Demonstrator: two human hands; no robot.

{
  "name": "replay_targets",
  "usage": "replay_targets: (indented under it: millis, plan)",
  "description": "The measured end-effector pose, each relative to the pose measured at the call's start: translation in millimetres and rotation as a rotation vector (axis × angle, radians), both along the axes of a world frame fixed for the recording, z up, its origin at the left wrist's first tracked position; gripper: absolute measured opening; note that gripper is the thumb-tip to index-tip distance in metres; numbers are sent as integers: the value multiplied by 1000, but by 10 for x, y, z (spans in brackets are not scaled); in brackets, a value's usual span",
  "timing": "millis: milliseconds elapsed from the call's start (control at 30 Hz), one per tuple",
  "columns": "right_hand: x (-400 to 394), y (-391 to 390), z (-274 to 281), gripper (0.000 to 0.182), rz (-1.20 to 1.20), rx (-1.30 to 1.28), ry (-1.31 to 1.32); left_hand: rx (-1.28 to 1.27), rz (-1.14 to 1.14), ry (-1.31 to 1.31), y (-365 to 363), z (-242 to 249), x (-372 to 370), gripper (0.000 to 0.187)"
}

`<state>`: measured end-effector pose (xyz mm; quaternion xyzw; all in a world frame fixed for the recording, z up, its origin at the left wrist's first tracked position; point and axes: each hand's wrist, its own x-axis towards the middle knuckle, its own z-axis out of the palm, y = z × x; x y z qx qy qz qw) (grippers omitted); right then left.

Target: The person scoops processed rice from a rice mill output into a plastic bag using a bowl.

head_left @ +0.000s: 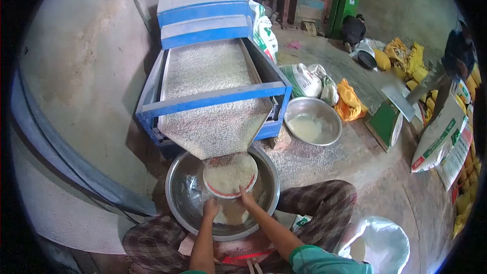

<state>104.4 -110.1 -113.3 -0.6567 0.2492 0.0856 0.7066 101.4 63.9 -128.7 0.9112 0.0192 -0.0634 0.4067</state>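
Under the lip of a blue grain-sorting machine (pixel 212 96), a shallow white bowl with a red-patterned rim (pixel 231 193) is full of pale grain that looks like rice. My right hand (pixel 247 199) grips the bowl's near right rim. At its near left edge, my left hand (pixel 211 207) is closed on the rim, its fingertips partly hidden. Below the bowl is a large metal basin (pixel 175 205) between my legs, with some grain at its bottom. Grain covers the machine's sloping tray (pixel 210 71) down to the spout (pixel 213 142) just above the bowl.
A second metal basin (pixel 329 134) holding some grain stands right of the machine. Filled sacks (pixel 303 81) and an orange bag (pixel 349 102) lie behind it. An open white sack (pixel 388 238) is by my right knee. Another person (pixel 456 53) stands by a green scale (pixel 383 124); one more crouches farther back.
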Motion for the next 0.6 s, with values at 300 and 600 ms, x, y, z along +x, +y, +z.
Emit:
replay_targets:
  millis: [300,600]
  plan:
    - [0,-32,27,54,80,81,90,93,26,-82,-54,358,-84,16]
    - [-29,0,-5,43,14,78,-4,-61,60,-87,-38,120,-66,18]
